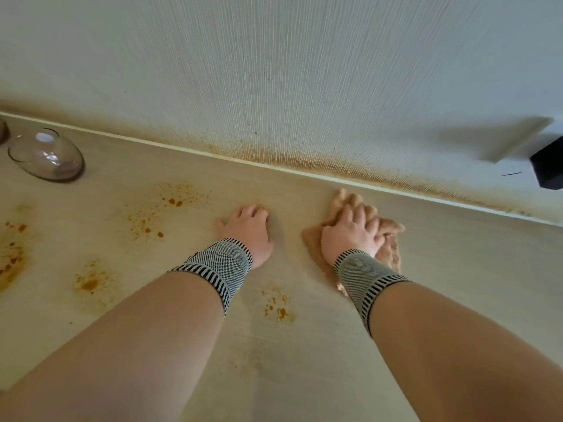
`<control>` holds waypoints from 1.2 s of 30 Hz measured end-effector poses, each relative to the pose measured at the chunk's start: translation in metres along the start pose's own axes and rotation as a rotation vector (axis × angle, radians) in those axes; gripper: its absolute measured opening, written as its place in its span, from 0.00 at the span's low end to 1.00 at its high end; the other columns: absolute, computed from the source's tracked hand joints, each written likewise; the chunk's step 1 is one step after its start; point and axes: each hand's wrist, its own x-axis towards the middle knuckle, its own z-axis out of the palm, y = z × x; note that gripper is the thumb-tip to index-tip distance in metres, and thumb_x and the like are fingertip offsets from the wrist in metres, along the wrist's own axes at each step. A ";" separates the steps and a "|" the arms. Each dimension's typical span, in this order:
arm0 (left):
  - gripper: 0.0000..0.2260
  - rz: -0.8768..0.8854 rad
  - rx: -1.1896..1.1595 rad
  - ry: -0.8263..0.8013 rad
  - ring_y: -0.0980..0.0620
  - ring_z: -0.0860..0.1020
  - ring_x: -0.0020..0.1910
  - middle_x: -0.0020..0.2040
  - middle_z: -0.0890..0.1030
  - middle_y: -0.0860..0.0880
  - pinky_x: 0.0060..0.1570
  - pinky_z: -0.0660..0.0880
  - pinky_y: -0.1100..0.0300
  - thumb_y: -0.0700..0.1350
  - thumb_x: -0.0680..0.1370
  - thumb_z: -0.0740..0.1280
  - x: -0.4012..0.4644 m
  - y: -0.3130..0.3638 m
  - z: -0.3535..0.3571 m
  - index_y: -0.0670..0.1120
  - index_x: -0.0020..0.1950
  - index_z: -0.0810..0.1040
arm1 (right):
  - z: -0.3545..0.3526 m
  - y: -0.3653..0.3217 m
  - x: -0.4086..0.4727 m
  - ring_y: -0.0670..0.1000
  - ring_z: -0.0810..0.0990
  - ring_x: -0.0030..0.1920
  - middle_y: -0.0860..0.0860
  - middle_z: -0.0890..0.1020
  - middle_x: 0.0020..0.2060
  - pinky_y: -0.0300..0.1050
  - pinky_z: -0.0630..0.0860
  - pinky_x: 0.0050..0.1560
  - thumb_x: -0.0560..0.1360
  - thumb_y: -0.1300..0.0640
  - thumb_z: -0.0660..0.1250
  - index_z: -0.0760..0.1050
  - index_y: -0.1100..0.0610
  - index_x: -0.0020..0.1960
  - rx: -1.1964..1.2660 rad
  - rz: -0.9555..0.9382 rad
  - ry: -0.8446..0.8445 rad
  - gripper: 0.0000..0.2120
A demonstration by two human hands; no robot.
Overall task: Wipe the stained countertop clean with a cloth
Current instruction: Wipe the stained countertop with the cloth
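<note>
A pale beige countertop [457, 284] carries orange-brown stains: a speckled patch [170, 202] at the left centre, a smaller patch [277, 306] between my forearms, and more at the far left [12, 254]. My right hand [353, 233] lies on a crumpled tan cloth [390, 248] near the back edge, its fingers curled into the fabric. My left hand [246, 229] rests palm down on the bare counter, left of the cloth and apart from it. Both wrists wear striped bands.
A clear glass [45, 155] lies on its side at the back left of the counter. The textured white wall [274, 71] behind shows brown splatter along its base. A black object [548, 166] juts from the wall at the right.
</note>
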 end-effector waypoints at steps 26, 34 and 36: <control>0.26 0.027 0.046 0.012 0.46 0.59 0.76 0.79 0.58 0.52 0.71 0.60 0.39 0.52 0.80 0.63 0.019 -0.011 -0.014 0.52 0.77 0.61 | -0.012 -0.014 0.004 0.59 0.55 0.76 0.47 0.58 0.78 0.63 0.55 0.73 0.78 0.52 0.57 0.58 0.46 0.78 -0.059 -0.227 0.025 0.28; 0.28 0.023 0.023 -0.037 0.47 0.54 0.78 0.81 0.52 0.55 0.73 0.55 0.37 0.50 0.81 0.62 0.019 -0.010 -0.017 0.53 0.80 0.56 | -0.007 -0.027 0.012 0.59 0.56 0.74 0.47 0.55 0.79 0.61 0.59 0.70 0.80 0.54 0.52 0.54 0.49 0.79 -0.080 -0.163 0.037 0.28; 0.29 0.015 0.009 -0.041 0.49 0.53 0.79 0.81 0.50 0.56 0.73 0.53 0.37 0.49 0.81 0.62 0.020 -0.011 -0.015 0.52 0.80 0.54 | -0.002 -0.045 0.010 0.59 0.55 0.75 0.47 0.54 0.79 0.61 0.58 0.71 0.79 0.55 0.53 0.53 0.49 0.80 -0.109 -0.251 0.033 0.29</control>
